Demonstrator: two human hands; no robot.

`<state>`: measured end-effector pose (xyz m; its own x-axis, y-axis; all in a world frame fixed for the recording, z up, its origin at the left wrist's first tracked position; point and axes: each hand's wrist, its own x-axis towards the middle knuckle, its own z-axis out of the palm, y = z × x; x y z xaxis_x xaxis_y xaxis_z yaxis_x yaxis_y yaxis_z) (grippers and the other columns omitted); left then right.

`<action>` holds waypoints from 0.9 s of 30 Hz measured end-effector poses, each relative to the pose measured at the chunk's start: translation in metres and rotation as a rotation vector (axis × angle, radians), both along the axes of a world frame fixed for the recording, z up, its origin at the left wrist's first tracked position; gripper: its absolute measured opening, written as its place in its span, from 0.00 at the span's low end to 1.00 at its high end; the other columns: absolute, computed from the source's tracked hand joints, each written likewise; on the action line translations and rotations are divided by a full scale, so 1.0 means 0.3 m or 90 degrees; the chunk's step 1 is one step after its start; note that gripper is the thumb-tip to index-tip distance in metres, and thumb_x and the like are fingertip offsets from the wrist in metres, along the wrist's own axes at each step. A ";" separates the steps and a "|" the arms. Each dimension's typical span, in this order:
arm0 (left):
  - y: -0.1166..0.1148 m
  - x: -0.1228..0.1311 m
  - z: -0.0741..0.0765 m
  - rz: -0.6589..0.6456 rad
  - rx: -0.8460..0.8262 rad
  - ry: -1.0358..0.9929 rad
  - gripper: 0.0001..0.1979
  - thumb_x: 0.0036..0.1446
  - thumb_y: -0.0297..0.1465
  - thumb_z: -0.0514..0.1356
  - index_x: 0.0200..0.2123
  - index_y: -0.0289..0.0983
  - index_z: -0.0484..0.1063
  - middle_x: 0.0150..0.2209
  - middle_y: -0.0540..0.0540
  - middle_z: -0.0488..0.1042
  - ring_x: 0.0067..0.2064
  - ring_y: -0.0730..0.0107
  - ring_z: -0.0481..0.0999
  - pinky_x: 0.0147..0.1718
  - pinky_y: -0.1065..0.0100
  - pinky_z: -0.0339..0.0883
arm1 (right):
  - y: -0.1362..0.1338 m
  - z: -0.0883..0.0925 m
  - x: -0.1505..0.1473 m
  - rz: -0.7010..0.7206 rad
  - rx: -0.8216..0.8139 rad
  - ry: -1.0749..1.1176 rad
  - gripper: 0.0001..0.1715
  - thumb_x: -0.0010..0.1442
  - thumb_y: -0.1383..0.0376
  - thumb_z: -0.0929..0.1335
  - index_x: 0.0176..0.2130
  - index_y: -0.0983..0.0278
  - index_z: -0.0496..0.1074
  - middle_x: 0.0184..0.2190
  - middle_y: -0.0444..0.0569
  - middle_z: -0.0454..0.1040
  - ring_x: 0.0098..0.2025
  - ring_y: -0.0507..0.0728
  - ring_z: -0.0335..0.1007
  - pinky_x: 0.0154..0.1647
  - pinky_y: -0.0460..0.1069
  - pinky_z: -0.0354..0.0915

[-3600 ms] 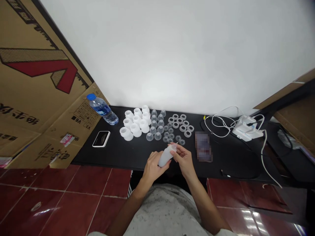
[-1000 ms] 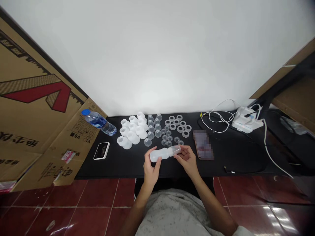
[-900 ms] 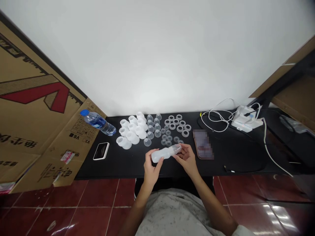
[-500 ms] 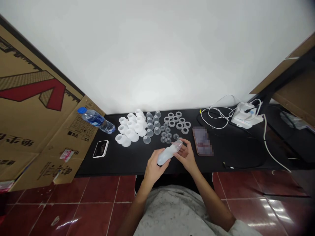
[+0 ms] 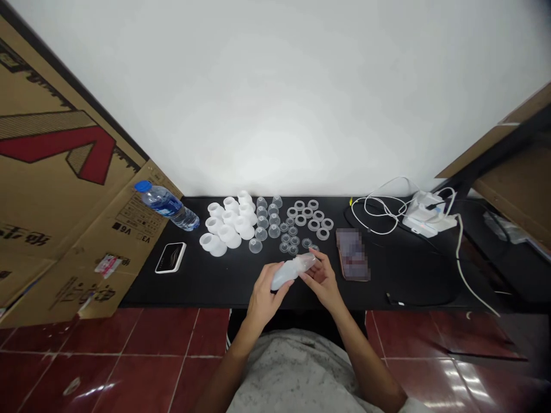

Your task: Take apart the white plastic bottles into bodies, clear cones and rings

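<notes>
Black tabletop [image 5: 206,284] from the head view: the left hand [image 5: 269,295] curls around a translucent bottle [image 5: 284,274] at six o'clock, the right hand [image 5: 322,278] pinches its narrow end, and clear cups [image 5: 262,233] and white silicone pieces [image 5: 228,225] sit at eleven o'clock.

A flat brown cardboard box [image 5: 64,244] leaning by the black table has the small black marks "V6" [image 5: 121,228] and "V3" [image 5: 146,238] printed on it. Big black Chinese letters [image 5: 84,291] sit near its bottom edge and look upside down. The label on the clear plastic water bottle [image 5: 167,203] is too small to read.
</notes>
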<state>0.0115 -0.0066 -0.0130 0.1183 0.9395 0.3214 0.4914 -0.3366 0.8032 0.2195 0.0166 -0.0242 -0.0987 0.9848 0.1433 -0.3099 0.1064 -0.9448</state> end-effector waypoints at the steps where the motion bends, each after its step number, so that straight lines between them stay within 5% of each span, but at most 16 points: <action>1: 0.000 -0.001 0.000 -0.002 -0.002 -0.006 0.20 0.73 0.36 0.65 0.65 0.44 0.72 0.58 0.38 0.77 0.59 0.53 0.80 0.59 0.55 0.76 | -0.004 0.000 -0.001 0.001 0.001 -0.012 0.39 0.66 0.58 0.79 0.69 0.49 0.65 0.61 0.54 0.80 0.61 0.63 0.80 0.61 0.59 0.76; 8: 0.002 -0.011 -0.012 -0.007 -0.017 -0.045 0.19 0.74 0.36 0.63 0.65 0.44 0.70 0.58 0.38 0.77 0.59 0.53 0.80 0.59 0.54 0.75 | -0.022 0.011 -0.006 0.009 -0.003 -0.149 0.54 0.65 0.56 0.80 0.78 0.50 0.56 0.59 0.52 0.81 0.56 0.62 0.81 0.60 0.58 0.77; 20: -0.013 -0.016 -0.013 -0.021 -0.018 -0.047 0.18 0.73 0.37 0.64 0.62 0.42 0.69 0.53 0.38 0.78 0.54 0.55 0.82 0.54 0.56 0.78 | -0.038 0.014 -0.008 -0.008 -0.045 -0.199 0.42 0.68 0.51 0.76 0.74 0.55 0.64 0.38 0.45 0.83 0.42 0.62 0.82 0.53 0.57 0.78; 27: 0.002 -0.009 -0.012 -0.025 0.067 0.004 0.23 0.68 0.38 0.70 0.63 0.43 0.73 0.55 0.38 0.81 0.56 0.51 0.81 0.55 0.52 0.77 | -0.024 0.032 -0.016 -0.011 -0.076 -0.068 0.35 0.62 0.50 0.80 0.61 0.54 0.69 0.45 0.51 0.84 0.40 0.62 0.82 0.38 0.53 0.79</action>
<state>0.0088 -0.0061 -0.0168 0.1561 0.8952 0.4174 0.4812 -0.4380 0.7593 0.2148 0.0095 -0.0146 -0.0897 0.9959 0.0148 -0.2064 -0.0041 -0.9784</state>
